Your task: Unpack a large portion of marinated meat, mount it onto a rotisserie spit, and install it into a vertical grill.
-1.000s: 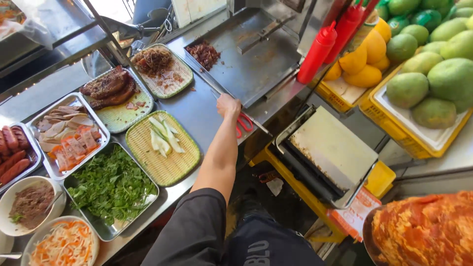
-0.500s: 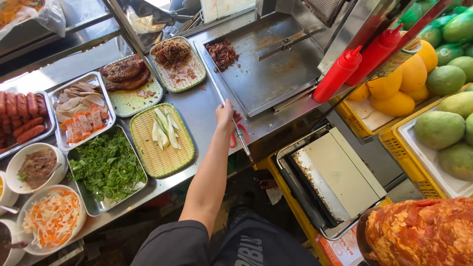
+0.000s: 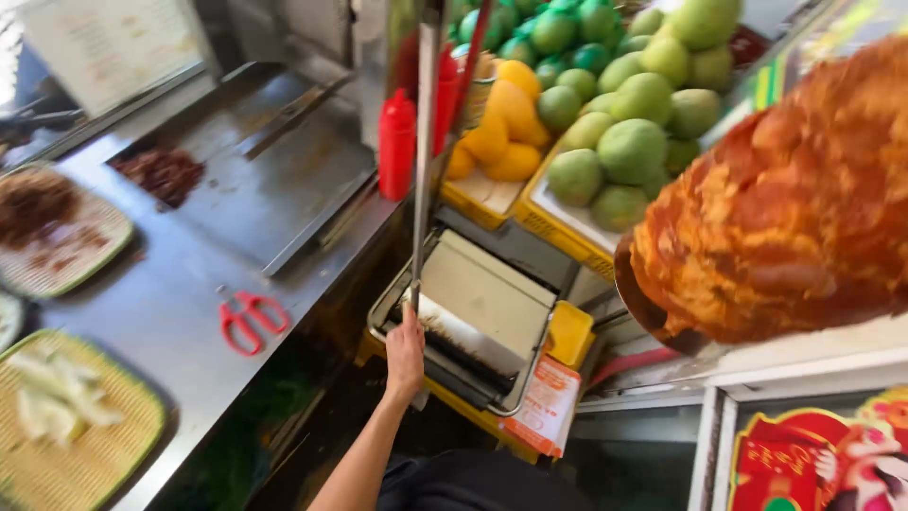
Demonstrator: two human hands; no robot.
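Observation:
My left hand (image 3: 406,348) reaches down past the counter edge and closes on the near left corner of the wire handle of a metal sandwich press (image 3: 478,322). The press sits closed in a yellow crate below the counter. A thin upright metal pole (image 3: 423,151) rises just above my fingers. Red-handled scissors (image 3: 248,319) lie on the steel counter (image 3: 161,293) to the left of my arm. My right hand is out of view.
A flat griddle (image 3: 265,180) with a heap of dark meat (image 3: 163,172) lies at the back left. Red squeeze bottles (image 3: 397,144) stand beside crates of green and yellow fruit (image 3: 624,123). A big cone of roast meat (image 3: 794,208) fills the right. Woven trays (image 3: 76,416) sit at the left.
My left hand has left the counter by the red scissors and dropped right to the press handle. The view has swung right, away from the food trays.

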